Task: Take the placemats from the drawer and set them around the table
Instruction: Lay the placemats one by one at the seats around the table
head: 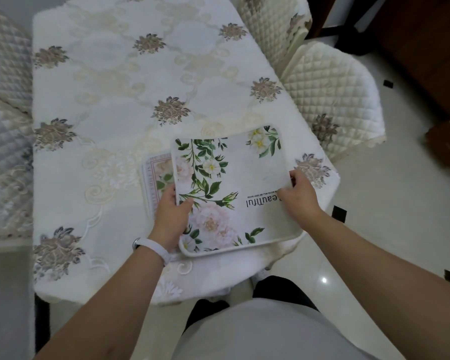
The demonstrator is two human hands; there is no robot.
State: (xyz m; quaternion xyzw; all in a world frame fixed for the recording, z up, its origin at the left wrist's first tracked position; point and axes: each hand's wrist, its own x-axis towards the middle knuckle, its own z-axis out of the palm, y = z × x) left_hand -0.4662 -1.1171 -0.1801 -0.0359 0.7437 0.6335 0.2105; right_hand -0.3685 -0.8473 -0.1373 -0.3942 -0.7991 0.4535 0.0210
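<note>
A white placemat (247,175) printed with green leaves, pale flowers and the word "Beautiful" lies at the near right corner of the table (109,105). My left hand (173,214) grips its left edge, thumb on top. My right hand (300,193) pinches its right edge. A second placemat (157,175) with a pinkish border pokes out from beneath the top one on the left; most of it is hidden. No drawer is in view.
An embroidered cream tablecloth covers the table. Quilted chairs stand at the right (333,100), far right (273,19) and left (5,126). Dark wooden furniture (426,48) stands at the upper right on a glossy tiled floor (390,216).
</note>
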